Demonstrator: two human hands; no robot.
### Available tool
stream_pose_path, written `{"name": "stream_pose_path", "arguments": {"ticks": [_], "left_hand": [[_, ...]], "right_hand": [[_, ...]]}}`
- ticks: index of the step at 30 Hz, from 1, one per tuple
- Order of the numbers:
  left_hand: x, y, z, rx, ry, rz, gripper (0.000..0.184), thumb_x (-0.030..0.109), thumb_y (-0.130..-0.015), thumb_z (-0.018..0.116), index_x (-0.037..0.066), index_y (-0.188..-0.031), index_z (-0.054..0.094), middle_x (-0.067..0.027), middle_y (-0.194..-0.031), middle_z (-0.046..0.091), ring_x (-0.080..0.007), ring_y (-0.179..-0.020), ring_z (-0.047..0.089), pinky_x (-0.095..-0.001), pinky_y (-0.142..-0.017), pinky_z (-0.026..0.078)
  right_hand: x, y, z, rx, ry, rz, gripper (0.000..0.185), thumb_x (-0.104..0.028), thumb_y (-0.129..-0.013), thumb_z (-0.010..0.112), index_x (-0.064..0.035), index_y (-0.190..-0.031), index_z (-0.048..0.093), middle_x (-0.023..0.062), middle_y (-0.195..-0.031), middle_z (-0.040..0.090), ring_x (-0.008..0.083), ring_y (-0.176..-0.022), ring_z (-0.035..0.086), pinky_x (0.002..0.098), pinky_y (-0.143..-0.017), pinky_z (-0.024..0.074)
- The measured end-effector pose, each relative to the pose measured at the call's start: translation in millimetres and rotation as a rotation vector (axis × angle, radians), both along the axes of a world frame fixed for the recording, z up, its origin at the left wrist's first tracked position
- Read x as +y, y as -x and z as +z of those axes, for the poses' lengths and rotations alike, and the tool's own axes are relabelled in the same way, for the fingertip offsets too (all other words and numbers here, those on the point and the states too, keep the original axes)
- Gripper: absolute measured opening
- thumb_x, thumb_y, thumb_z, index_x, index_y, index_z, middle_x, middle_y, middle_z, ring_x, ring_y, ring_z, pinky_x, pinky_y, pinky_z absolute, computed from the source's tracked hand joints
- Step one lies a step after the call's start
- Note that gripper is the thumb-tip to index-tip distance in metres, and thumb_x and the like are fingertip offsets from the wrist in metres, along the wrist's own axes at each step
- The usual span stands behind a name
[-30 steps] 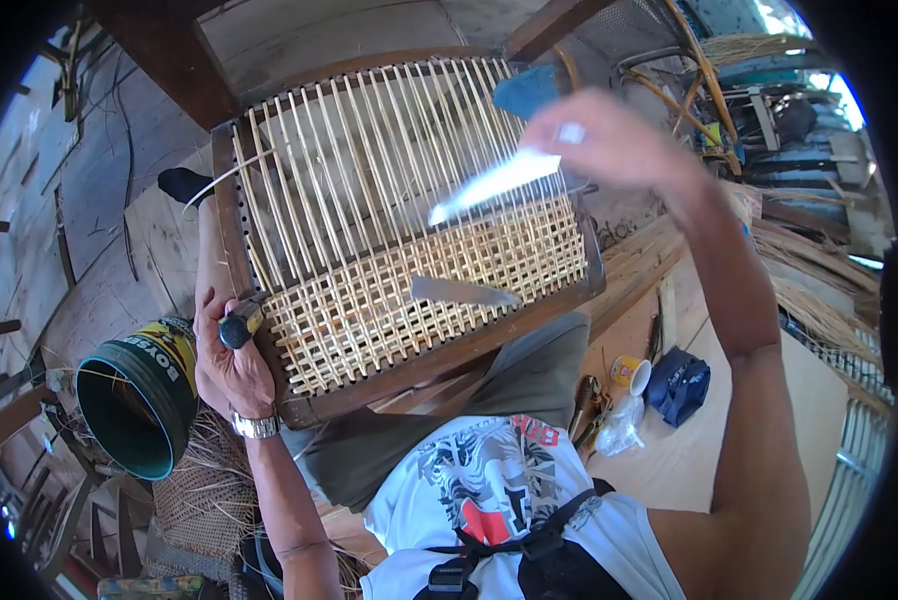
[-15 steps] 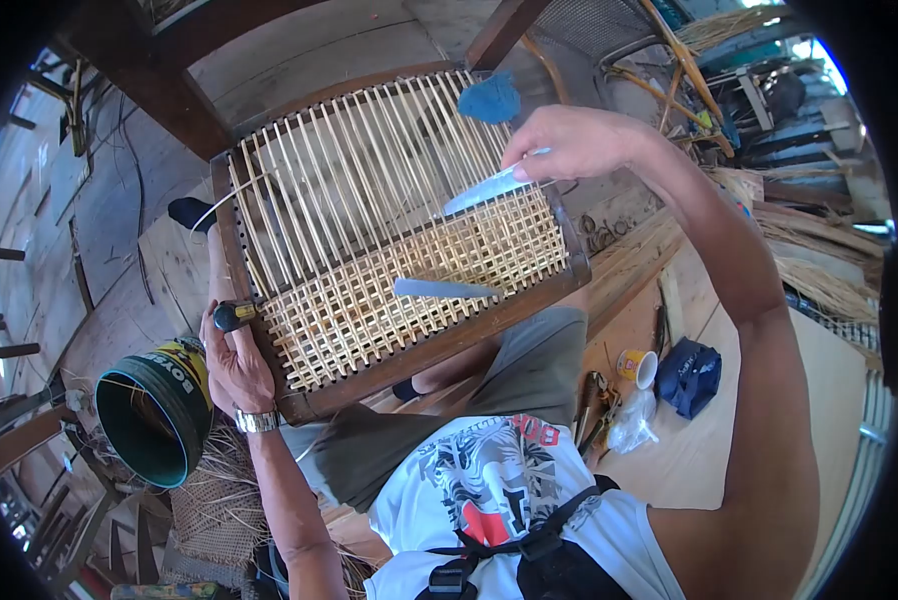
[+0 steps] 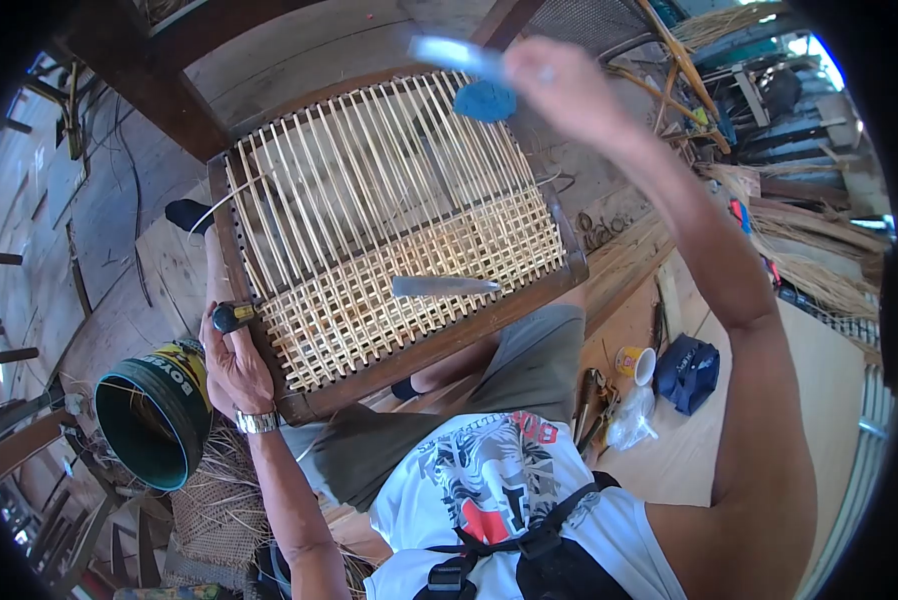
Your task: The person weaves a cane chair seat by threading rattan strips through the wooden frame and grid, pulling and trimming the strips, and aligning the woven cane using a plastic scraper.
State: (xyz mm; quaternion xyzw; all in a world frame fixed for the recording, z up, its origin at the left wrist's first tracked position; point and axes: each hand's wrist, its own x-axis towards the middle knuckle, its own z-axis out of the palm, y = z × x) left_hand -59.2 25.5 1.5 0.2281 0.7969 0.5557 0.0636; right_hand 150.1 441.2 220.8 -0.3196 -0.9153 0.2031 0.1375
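Across my lap lies a dark wooden chair frame (image 3: 439,340) strung with pale rattan strands (image 3: 339,170). Its near part is a woven rattan lattice (image 3: 409,270); the far strands run one way only. A flat metal strip (image 3: 447,287) rests on the lattice. My left hand (image 3: 237,370) is at the frame's left rail, closed around a black-and-yellow tool handle (image 3: 234,317) whose tip is hidden. My right hand (image 3: 569,85), smeared by motion, grips a flat shiny metal blade (image 3: 459,55) above the far right corner. Near it a blue cloth-like piece (image 3: 485,101) sits on the frame.
A dark green bucket (image 3: 154,420) stands at the left beside loose fibres. To the right are a yellow cup (image 3: 637,364), a clear plastic bag (image 3: 631,420) and a dark blue bag (image 3: 688,375). Rattan bundles (image 3: 819,285) lie farther right. A loose strand (image 3: 224,205) curves off the left rail.
My right hand has lifted the blade from the lattice's edge, up and away past the blue piece. My left hand and the metal strip stay in place.
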Motion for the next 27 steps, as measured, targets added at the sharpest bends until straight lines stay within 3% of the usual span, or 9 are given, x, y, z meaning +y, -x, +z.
{"name": "stream_pose_path", "arguments": {"ticks": [2, 4, 8, 9, 13, 18, 20, 21, 27], "left_hand": [[-2.2, -0.8, 4.9, -0.081, 0.074, -0.008, 0.031, 0.021, -0.102, 0.06, -0.002, -0.122, 0.063, -0.0155, -0.131, 0.061, -0.0261, -0.121, 0.056, -0.0369, -0.104, 0.042], [-1.4, 1.7, 0.7, -0.084, 0.065, 0.0, 0.03, 0.021, -0.102, 0.06, -0.002, -0.122, 0.063, -0.0152, -0.131, 0.061, -0.0259, -0.121, 0.056, -0.037, -0.104, 0.042], [-1.5, -0.5, -0.7, 0.047, 0.063, 0.002, 0.026, 0.02, -0.104, 0.055, 0.002, -0.12, 0.064, -0.003, -0.097, 0.067, -0.0097, -0.086, 0.055, -0.0257, -0.077, 0.044], [-1.7, -0.4, -1.6, 0.032, 0.056, -0.007, 0.027, 0.02, -0.104, 0.055, 0.001, -0.121, 0.064, -0.0035, -0.099, 0.067, -0.0097, -0.086, 0.055, -0.026, -0.077, 0.044], [1.0, -2.3, 4.7, -0.006, 0.052, -0.007, 0.027, 0.019, -0.103, 0.055, 0.001, -0.122, 0.063, -0.0033, -0.101, 0.067, -0.0094, -0.088, 0.055, -0.0263, -0.077, 0.044], [-3.6, 2.2, -1.4, 0.029, 0.042, -0.03, 0.028, 0.021, -0.104, 0.055, 0.002, -0.122, 0.063, -0.0016, -0.099, 0.065, -0.0076, -0.086, 0.054, -0.0242, -0.075, 0.044], [-1.7, 1.4, -0.1, 0.011, 0.061, -0.024, 0.028, 0.022, -0.103, 0.055, 0.002, -0.122, 0.063, -0.0013, -0.099, 0.066, -0.0067, -0.085, 0.054, -0.023, -0.074, 0.043], [-0.5, 0.5, -0.3, 0.014, 0.062, -0.02, 0.029, 0.022, -0.103, 0.056, 0.002, -0.122, 0.063, -0.0012, -0.099, 0.066, -0.0063, -0.085, 0.054, -0.0224, -0.073, 0.043], [-3.8, 1.6, -3.3, -0.003, 0.059, -0.014, 0.032, 0.026, -0.103, 0.055, 0.002, -0.124, 0.063, -0.0018, -0.098, 0.066, -0.0079, -0.084, 0.053, -0.0245, -0.074, 0.043]], "right_hand": [[-5.0, 0.4, 2.2, -0.202, 0.124, 0.336, 0.023, -0.025, -0.098, 0.059, -0.0067, -0.104, 0.072, 0.0016, -0.077, 0.064, 0.0129, -0.074, 0.059, 0.0316, -0.07, 0.0484], [-5.1, 7.2, 18.6, -0.732, 0.241, 0.543, 0.024, -0.025, -0.098, 0.058, -0.0059, -0.099, 0.073, 0.0038, -0.081, 0.067, 0.0147, -0.076, 0.061, 0.0332, -0.075, 0.0497], [21.2, 4.9, 33.6, -0.145, 0.218, 0.091, 0.026, -0.024, -0.1, 0.058, -0.0042, -0.11, 0.071, 0.0016, -0.083, 0.068, 0.0107, -0.075, 0.06, 0.0288, -0.068, 0.0488], [23.3, 4.2, 16.9, -0.054, -0.094, 0.101, 0.028, -0.025, -0.102, 0.056, -0.0038, -0.114, 0.069, 0.0019, -0.083, 0.068, 0.0114, -0.077, 0.061, 0.0299, -0.069, 0.0498], [-11.3, -10.2, 6.5, -0.696, 0.362, 0.542, 0.026, -0.024, -0.1, 0.056, -0.0039, -0.102, 0.072, 0.0039, -0.082, 0.068, 0.0131, -0.08, 0.062, 0.0326, -0.075, 0.0504], [2.1, -13.4, 22.7, -0.173, 0.101, 0.088, 0.024, -0.023, -0.098, 0.058, -0.003, -0.099, 0.072, 0.0051, -0.077, 0.067, 0.0136, -0.074, 0.062, 0.0316, -0.068, 0.0491], [2.5, -15.4, 19.9, -0.618, 0.366, 0.501, 0.025, -0.024, -0.097, 0.06, -0.0025, -0.1, 0.072, 0.0027, -0.075, 0.065, 0.0123, -0.071, 0.06, 0.0309, -0.066, 0.0482], [2.9, -17.2, 21.7, -0.804, 0.421, 0.312, 0.027, -0.025, -0.097, 0.06, -0.0017, -0.101, 0.072, 0.0032, -0.079, 0.067, 0.0136, -0.074, 0.06, 0.0328, -0.068, 0.0487], [15.9, -11.9, 20.9, -0.236, 0.104, 0.09, 0.027, -0.025, -0.1, 0.058, -0.0025, -0.108, 0.071, 0.0052, -0.089, 0.069, 0.0149, -0.083, 0.062, 0.0323, -0.077, 0.0493]]}}
